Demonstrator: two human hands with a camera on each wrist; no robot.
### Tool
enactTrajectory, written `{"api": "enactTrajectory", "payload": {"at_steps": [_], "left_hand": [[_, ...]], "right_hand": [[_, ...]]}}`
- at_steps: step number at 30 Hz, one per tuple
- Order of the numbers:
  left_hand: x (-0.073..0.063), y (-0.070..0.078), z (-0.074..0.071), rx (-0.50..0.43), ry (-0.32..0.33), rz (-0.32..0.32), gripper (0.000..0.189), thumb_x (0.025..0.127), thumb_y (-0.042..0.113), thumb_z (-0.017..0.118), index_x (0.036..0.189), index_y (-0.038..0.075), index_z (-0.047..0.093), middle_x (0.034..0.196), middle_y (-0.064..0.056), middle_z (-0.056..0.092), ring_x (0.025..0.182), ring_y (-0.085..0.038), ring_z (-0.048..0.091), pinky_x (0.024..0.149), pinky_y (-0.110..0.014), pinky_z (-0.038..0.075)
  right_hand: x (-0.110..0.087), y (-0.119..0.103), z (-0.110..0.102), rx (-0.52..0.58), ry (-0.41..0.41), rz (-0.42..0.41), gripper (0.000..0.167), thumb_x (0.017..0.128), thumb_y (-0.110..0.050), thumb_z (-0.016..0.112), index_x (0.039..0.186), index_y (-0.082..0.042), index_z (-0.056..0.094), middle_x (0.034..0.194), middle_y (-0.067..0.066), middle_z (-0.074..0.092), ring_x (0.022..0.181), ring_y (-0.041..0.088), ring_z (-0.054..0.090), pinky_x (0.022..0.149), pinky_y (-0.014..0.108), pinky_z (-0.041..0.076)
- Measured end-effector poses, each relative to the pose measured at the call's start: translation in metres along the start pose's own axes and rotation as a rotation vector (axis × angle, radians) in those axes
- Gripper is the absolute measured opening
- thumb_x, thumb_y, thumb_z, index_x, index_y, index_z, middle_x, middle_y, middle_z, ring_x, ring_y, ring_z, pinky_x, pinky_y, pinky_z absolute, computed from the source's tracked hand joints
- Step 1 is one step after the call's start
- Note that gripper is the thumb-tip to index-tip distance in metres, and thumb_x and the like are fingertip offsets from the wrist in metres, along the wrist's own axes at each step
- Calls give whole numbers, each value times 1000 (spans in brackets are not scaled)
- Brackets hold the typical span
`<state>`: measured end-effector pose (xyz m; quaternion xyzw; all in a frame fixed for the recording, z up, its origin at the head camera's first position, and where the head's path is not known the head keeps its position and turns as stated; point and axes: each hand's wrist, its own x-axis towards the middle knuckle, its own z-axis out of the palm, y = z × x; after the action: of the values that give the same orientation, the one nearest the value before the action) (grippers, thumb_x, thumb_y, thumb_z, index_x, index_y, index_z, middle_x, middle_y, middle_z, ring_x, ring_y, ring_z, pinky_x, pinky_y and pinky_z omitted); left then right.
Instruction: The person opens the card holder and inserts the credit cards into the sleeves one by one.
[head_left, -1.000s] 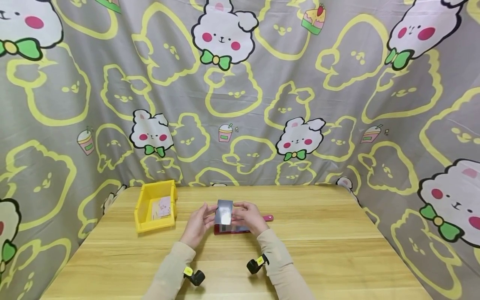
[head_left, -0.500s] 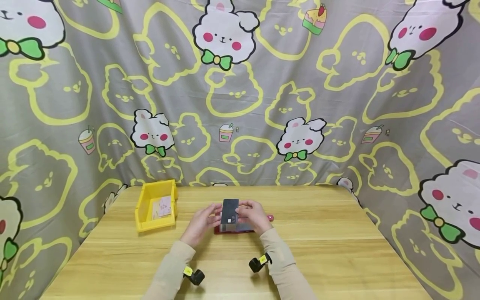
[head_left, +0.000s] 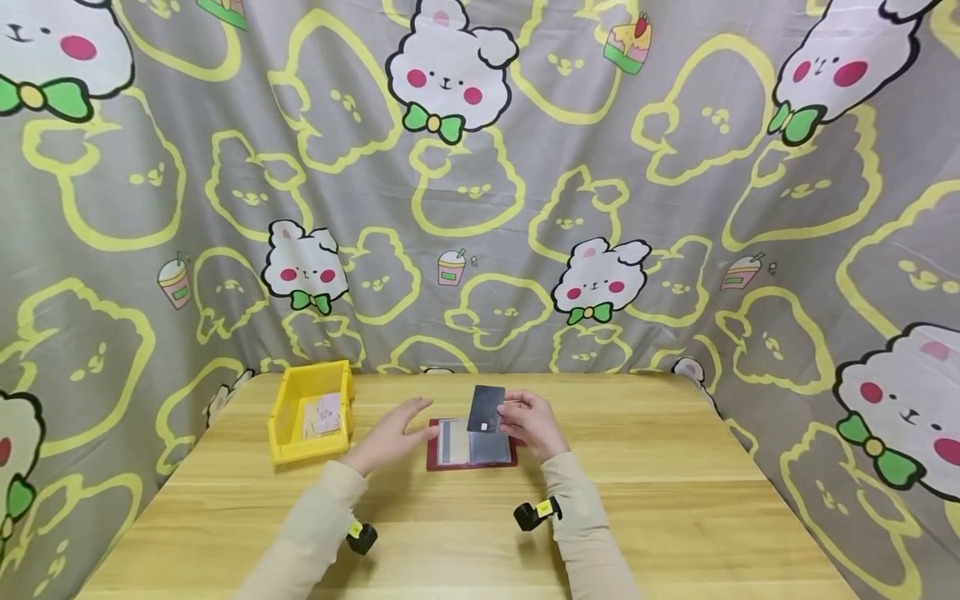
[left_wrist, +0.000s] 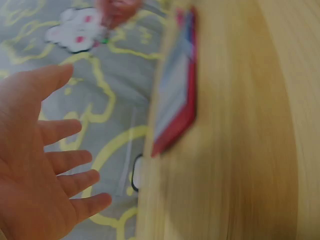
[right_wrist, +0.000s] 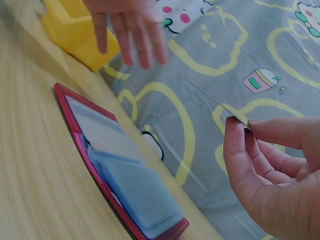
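Note:
A dark card [head_left: 486, 408] with a small chip mark is pinched by my right hand [head_left: 534, 423] between thumb and fingers. In the right wrist view the card [right_wrist: 212, 98] shows nearly edge-on. Below it on the table lies a red card holder [head_left: 455, 467], spread flat with clear plastic sleeves [right_wrist: 135, 185]. My left hand [head_left: 390, 435] is held to the left of the holder, fingers spread and holding nothing; its bare palm [left_wrist: 35, 170] shows in the left wrist view.
A yellow bin [head_left: 281, 421] stands at the back left of the wooden table [head_left: 450, 533], with pale printed cards [head_left: 324, 414] inside. A patterned curtain [head_left: 517, 192] hangs behind the table.
The card has turned from its shiny face to its dark face and moved right with my right hand. My left hand has drawn away to the left, leaving more of the card holder visible.

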<state>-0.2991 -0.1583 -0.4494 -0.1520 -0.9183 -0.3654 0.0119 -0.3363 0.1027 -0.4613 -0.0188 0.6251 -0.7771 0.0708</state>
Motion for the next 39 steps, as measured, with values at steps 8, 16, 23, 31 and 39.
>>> {"api": "enactTrajectory", "payload": {"at_steps": [8, 16, 23, 31, 39], "left_hand": [[-3, -7, 9, 484, -127, 72, 76, 92, 56, 57, 151, 13, 35, 159, -18, 26, 147, -41, 23, 118, -57, 24], [1, -14, 23, 632, -168, 91, 74, 93, 56, 54, 150, 12, 37, 157, -16, 34, 145, -39, 29, 114, -57, 32], [0, -18, 30, 646, -200, 96, 63, 94, 51, 56, 145, 14, 47, 152, -15, 43, 142, -39, 36, 111, -55, 37], [0, -15, 30, 620, -207, 94, 62, 94, 47, 59, 143, 11, 50, 148, -17, 47, 140, -40, 39, 112, -53, 37], [-1, -13, 31, 618, -210, 108, 61, 94, 45, 60, 142, 7, 51, 146, -19, 49, 136, -41, 43, 110, -51, 40]], "right_hand": [[3, 3, -8, -15, 37, -1, 21, 88, 6, 60, 108, 7, 55, 75, -4, 62, 65, 8, 59, 57, 21, 55], [3, 4, -9, -35, 20, 33, 24, 89, 6, 59, 112, 8, 53, 77, -2, 62, 66, 9, 60, 58, 23, 55], [4, 9, -10, -48, 31, 63, 22, 89, 6, 59, 110, 5, 55, 77, -2, 62, 63, 10, 62, 59, 24, 56], [4, 14, -13, -50, 21, 38, 23, 90, 6, 58, 112, 8, 53, 77, -2, 64, 63, 10, 63, 58, 24, 55], [5, 14, -11, -108, 42, 42, 28, 87, 7, 60, 114, 11, 53, 76, 2, 62, 60, 11, 61, 55, 23, 55]]}}
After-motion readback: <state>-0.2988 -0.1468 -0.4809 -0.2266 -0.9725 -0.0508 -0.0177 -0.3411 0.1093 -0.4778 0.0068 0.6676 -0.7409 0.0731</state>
